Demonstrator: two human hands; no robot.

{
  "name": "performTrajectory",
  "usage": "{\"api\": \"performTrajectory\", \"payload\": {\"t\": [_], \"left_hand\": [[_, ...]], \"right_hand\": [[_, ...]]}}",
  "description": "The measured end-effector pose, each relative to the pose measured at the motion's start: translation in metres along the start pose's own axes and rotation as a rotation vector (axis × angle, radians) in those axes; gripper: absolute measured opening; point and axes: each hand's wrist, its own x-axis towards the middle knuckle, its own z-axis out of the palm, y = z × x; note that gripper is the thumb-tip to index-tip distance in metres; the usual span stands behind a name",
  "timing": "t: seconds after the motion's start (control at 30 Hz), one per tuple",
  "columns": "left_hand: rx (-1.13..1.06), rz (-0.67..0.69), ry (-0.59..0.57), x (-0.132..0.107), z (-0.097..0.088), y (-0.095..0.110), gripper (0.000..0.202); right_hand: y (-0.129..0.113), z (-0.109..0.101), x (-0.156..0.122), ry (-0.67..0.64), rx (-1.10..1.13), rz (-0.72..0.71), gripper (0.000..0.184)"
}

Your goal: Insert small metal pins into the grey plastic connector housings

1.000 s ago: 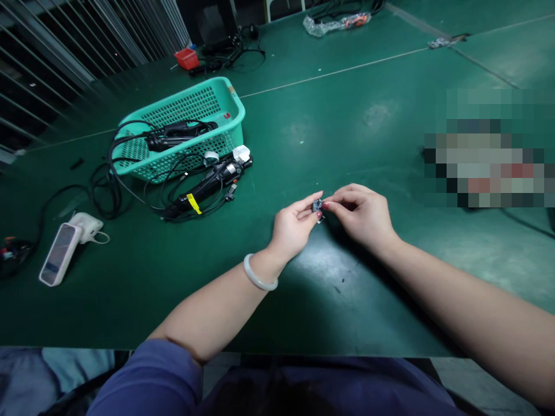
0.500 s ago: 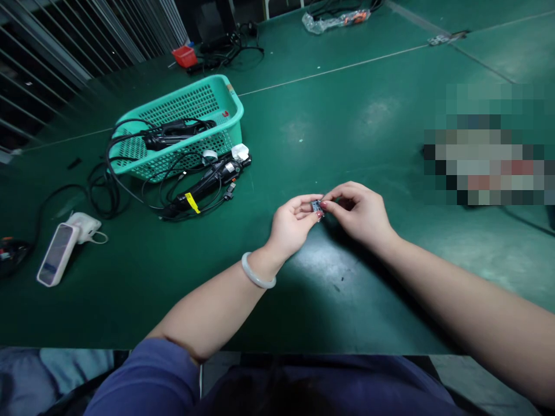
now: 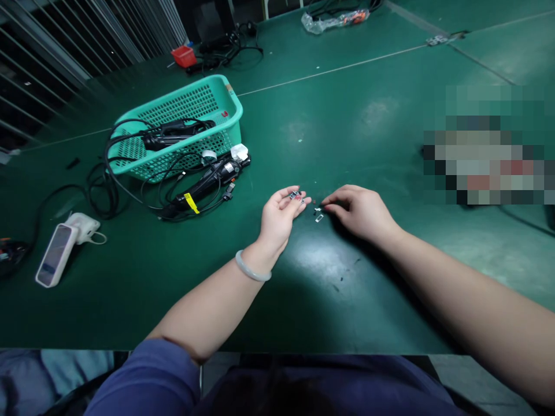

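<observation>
My left hand (image 3: pixel 277 216) is closed, its thumb and fingers pinching a small flat grey-and-black part (image 3: pixel 295 195); the fingers cover much of it, and its kind cannot be made out. Just to the right, my right hand (image 3: pixel 364 211) rests low over the green table with thumb and index finger pressed together. At those fingertips lie tiny loose pieces (image 3: pixel 318 210), white and dark, and a small white rectangular frame (image 3: pixel 319 218) is just below them. Whatever the right fingertips pinch is too small to name.
A turquoise basket (image 3: pixel 236 124) at left holds black cabled devices. Beside it lies a black handheld device (image 3: pixel 203 185) with a yellow tag. A white phone-like device (image 3: pixel 56 254) is farther left. At the back are a red box (image 3: pixel 184 56) and a plastic-wrapped item (image 3: pixel 333 21).
My hands have moved apart: the left has drawn back leftward with the small part, and the right has lowered slightly. Tiny pieces and a white frame now show on the table between them.
</observation>
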Motion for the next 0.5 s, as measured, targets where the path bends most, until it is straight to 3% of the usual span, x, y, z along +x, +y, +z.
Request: {"api": "performTrajectory", "payload": {"t": [0.17,0.3,0.5], "left_hand": [[0.011,-0.060,-0.002,-0.0007,0.0010,0.0001,0.015],[0.027,-0.064,-0.023,-0.0012,0.0009,-0.0021,0.021],[0.000,-0.065,-0.042,-0.0014,0.0017,-0.0030,0.021]], "right_hand": [[-0.0049,0.0062,0.0010,-0.057,-0.156,-0.126,0.018],[-0.0077,0.0103,0.0046,-0.098,-0.249,-0.142,0.021],[-0.0051,0.0056,0.0039,-0.048,-0.086,-0.078,0.017]]}}
